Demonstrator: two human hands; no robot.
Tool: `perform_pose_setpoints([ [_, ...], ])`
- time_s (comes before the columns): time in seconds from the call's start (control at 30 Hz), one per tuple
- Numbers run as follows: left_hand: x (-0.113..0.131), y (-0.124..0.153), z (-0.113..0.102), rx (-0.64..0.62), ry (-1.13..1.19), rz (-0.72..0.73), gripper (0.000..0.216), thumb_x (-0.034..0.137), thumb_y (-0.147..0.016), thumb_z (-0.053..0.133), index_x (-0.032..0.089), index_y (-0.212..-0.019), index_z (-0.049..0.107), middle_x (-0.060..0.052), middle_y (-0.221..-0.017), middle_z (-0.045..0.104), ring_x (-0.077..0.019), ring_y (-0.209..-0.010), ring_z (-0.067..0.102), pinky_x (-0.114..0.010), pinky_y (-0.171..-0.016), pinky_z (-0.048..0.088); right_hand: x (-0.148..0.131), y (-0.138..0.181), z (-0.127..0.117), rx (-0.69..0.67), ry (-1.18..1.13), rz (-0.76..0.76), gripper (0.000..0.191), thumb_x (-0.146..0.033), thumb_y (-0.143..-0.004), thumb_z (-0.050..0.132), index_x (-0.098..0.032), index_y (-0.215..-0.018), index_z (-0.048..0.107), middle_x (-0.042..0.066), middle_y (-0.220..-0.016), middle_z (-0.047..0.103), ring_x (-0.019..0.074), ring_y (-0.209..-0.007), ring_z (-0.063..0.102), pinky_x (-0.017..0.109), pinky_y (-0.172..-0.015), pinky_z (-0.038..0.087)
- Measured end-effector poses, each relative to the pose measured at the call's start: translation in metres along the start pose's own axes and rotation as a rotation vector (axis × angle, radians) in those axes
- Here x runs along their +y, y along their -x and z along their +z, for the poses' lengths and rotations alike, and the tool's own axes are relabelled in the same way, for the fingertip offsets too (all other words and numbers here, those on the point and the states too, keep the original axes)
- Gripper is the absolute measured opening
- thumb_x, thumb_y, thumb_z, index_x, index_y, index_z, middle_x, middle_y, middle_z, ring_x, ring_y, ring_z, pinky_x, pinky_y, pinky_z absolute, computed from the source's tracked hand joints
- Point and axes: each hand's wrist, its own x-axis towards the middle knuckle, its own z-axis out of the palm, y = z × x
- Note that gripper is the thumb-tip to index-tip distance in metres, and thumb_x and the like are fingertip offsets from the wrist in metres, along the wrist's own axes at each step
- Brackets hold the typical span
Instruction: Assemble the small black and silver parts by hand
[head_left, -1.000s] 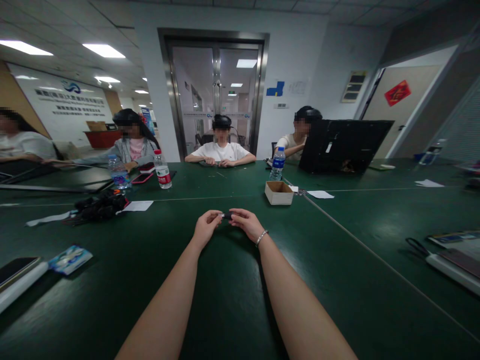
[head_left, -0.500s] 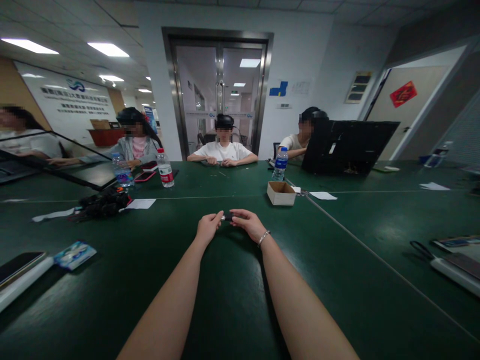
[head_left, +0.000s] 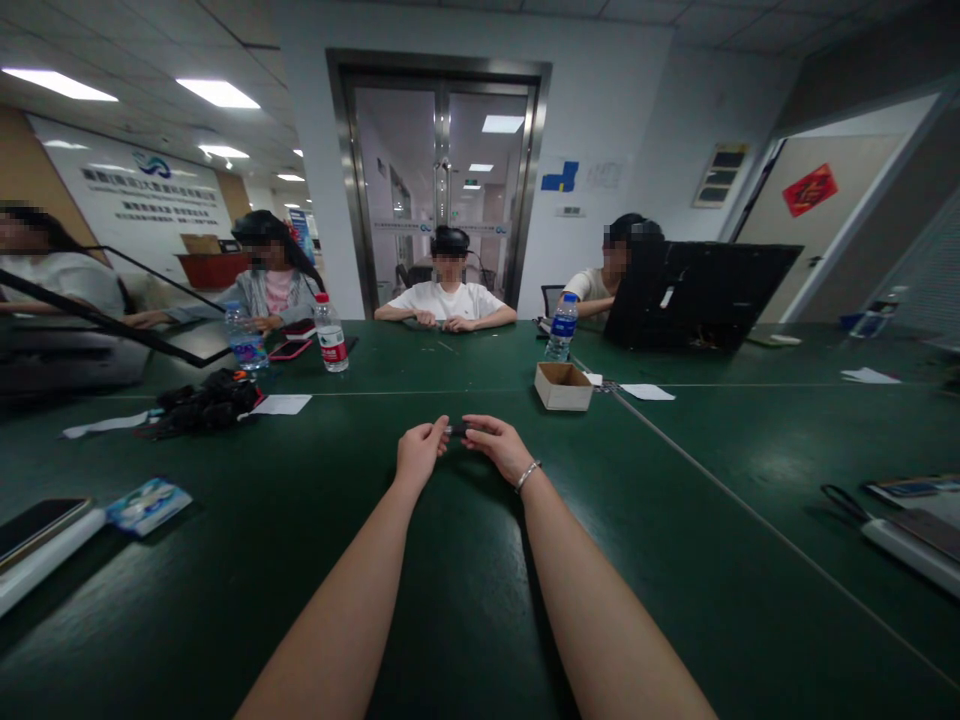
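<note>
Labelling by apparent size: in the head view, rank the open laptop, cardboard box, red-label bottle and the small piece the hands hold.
1. open laptop
2. cardboard box and red-label bottle: much alike, not ranked
3. small piece, pinched between left hand and right hand, smallest

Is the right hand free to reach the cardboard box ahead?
Likely yes: only open table separates the right hand from the cardboard box, though it pinches a small part.
</note>
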Motion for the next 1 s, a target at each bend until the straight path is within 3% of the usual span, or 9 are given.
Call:
perform_pose_setpoints([
  [0.17,-0.005,-0.003,0.001,-0.042,0.078,0.001,0.050,0.062,-0.071,0.050,0.015,-0.076,0.065,-0.006,-0.068,0.063,-0.0159,-0.061,0.056,-0.026,-0.054,0.041,0.000,-0.001,0.001,0.007,-0.008,0.011,0.034,-0.020,-0.058,0.076,-0.018,-0.091,0.068,0.003,-0.081,0.067,0.0122,-0.067,0.065,0.024,-0.066,0.052],
  [0.33,-0.002,-0.002,0.001,-0.066,0.229,0.074,0.043,0.047,-0.070,0.060,0.018,-0.102,0.059,-0.006,-0.083,0.066,-0.0173,-0.076,0.060,-0.024,-0.058,0.042,0.000,-0.002,0.001,0.044,-0.036,0.010,0.033,-0.020,-0.059,0.075,-0.016,-0.091,0.067,0.003,-0.079,0.068,0.0112,-0.064,0.065,0.022,-0.062,0.053],
  [0.6,-0.002,-0.003,-0.001,-0.045,0.272,0.071,0.034,0.043,-0.065,0.065,0.015,-0.084,0.064,-0.006,-0.079,0.066,-0.0184,-0.077,0.061,-0.026,-0.061,0.043,0.001,-0.001,0.001,0.035,-0.013,0.010,0.032,-0.018,-0.059,0.075,-0.017,-0.090,0.068,0.002,-0.079,0.067,0.0112,-0.064,0.065,0.021,-0.062,0.053],
  [1.0,-0.015,-0.011,-0.001,-0.069,0.337,0.062,0.034,0.040,-0.065,0.068,0.015,-0.089,0.066,-0.008,-0.088,0.067,-0.0184,-0.082,0.061,-0.028,-0.069,0.045,-0.001,-0.001,0.002,0.038,-0.024,0.019,0.030,-0.017,-0.061,0.074,-0.016,-0.090,0.067,0.003,-0.078,0.068,0.0116,-0.064,0.066,0.020,-0.060,0.053],
])
